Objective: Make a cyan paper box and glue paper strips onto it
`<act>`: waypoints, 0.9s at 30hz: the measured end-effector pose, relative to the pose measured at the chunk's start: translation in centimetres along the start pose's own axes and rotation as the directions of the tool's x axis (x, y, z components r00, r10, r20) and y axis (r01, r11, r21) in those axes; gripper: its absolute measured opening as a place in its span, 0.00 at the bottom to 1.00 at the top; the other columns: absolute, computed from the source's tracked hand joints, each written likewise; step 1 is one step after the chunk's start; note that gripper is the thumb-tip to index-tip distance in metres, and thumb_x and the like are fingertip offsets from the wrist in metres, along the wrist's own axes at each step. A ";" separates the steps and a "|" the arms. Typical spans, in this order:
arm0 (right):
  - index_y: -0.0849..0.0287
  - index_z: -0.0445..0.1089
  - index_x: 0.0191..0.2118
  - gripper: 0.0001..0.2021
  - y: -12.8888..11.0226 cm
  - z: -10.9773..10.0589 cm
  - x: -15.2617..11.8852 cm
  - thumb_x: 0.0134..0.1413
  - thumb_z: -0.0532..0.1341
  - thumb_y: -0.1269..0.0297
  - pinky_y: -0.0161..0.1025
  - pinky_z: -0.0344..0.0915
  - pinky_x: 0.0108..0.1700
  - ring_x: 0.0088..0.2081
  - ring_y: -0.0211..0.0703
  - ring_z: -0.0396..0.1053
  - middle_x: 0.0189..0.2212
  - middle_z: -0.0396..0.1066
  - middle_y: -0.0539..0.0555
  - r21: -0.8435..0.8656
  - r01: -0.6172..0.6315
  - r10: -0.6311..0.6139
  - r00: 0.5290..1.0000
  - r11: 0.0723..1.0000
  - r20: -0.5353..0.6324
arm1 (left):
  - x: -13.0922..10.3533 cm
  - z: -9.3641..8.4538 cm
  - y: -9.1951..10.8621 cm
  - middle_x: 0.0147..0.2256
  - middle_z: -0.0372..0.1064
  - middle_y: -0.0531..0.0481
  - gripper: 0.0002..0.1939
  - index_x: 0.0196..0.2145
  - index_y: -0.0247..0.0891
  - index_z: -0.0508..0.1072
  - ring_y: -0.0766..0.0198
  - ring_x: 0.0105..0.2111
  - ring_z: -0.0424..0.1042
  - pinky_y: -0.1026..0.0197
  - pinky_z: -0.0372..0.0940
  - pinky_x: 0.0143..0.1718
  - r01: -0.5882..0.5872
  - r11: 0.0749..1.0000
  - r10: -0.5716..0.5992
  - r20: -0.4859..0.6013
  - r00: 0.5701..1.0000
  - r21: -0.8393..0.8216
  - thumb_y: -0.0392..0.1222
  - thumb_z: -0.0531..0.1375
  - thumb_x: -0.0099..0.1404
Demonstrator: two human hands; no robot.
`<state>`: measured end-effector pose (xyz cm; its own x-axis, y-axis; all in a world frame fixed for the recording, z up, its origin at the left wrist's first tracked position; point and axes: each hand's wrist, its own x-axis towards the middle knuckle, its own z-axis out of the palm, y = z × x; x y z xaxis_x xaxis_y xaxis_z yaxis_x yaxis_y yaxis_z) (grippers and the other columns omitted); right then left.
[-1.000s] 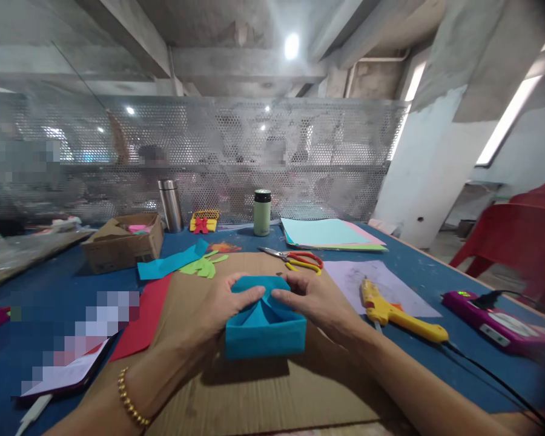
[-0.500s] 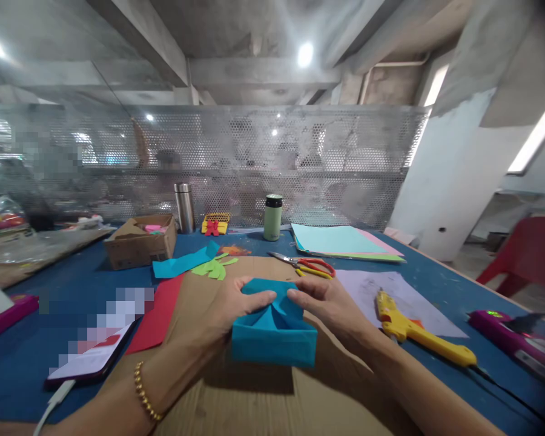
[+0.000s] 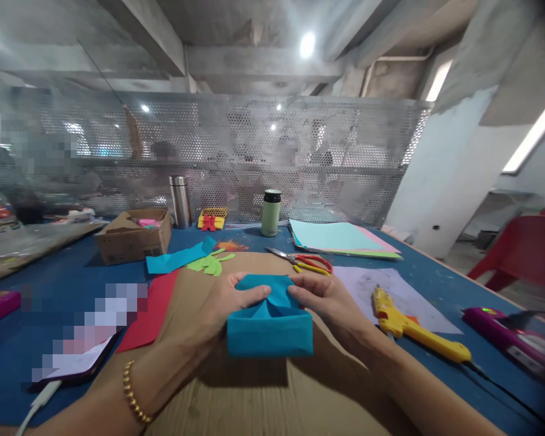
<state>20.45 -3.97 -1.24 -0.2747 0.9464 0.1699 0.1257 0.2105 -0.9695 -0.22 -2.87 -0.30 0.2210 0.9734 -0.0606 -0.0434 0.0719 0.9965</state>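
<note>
A folded blue paper box (image 3: 270, 334) is held up over the brown cardboard (image 3: 236, 406) in the middle. My left hand (image 3: 236, 300) grips its far left side, thumb on top and the other fingers hidden underneath. On the far right side my right hand (image 3: 315, 297) pinches the paper, thumb inside and fingers outside. The box's near wall stands upright, and a creased flap shows between my thumbs. Beyond my hands lie scissors (image 3: 302, 261) with red and yellow handles. A yellow glue gun (image 3: 404, 327) rests right of my right hand on a pale purple sheet (image 3: 352, 284).
Red paper (image 3: 152, 312), a phone (image 3: 88, 351), green cut paper (image 3: 209, 263) and a blue strip (image 3: 177, 259) lie left. Behind are a cardboard box (image 3: 134, 239), a steel flask (image 3: 180, 203), a green bottle (image 3: 271, 215) and stacked coloured sheets (image 3: 336, 235).
The view has shifted slightly. The blue box has tilted a little between my hands, so less of its inside shows. Both hands keep their hold.
</note>
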 end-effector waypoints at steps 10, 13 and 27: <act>0.59 0.79 0.36 0.16 -0.2 0.0 -0.2 0.51 0.69 0.49 0.35 0.61 0.35 0.30 0.38 0.63 0.27 0.71 0.49 0.026 -0.028 0.028 1.000 0.999 -0.004 | -0.9 0.1 1.4 0.27 0.78 0.49 0.14 0.31 0.37 0.78 0.56 0.30 0.76 0.60 0.69 0.31 -0.033 0.999 0.033 0.025 0.999 0.018 0.44 0.74 0.47; 0.58 0.79 0.36 0.15 -0.1 0.0 -0.2 0.52 0.69 0.50 0.35 0.61 0.35 0.30 0.38 0.64 0.28 0.72 0.50 0.040 -0.044 0.045 0.999 0.998 -0.015 | -1.1 0.2 1.4 0.27 0.78 0.49 0.12 0.30 0.37 0.79 0.57 0.30 0.76 0.61 0.68 0.30 -0.029 0.999 0.029 -0.008 1.000 0.032 0.43 0.72 0.49; 0.56 0.80 0.41 0.15 0.2 0.1 0.0 0.54 0.68 0.52 0.39 0.63 0.37 0.32 0.41 0.66 0.29 0.73 0.51 0.089 -0.052 0.049 0.998 0.995 0.033 | 0.4 0.0 -0.3 0.25 0.70 0.55 0.11 0.31 0.37 0.75 0.66 0.24 0.68 0.66 0.62 0.26 -0.065 0.994 0.065 -0.004 0.998 0.084 0.41 0.68 0.50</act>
<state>20.36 -3.99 -1.46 -0.2996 0.9469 0.1164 0.0546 0.1388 -0.9888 -0.12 -2.49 -0.64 0.2139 0.9769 0.0042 0.0242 -0.0096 0.9997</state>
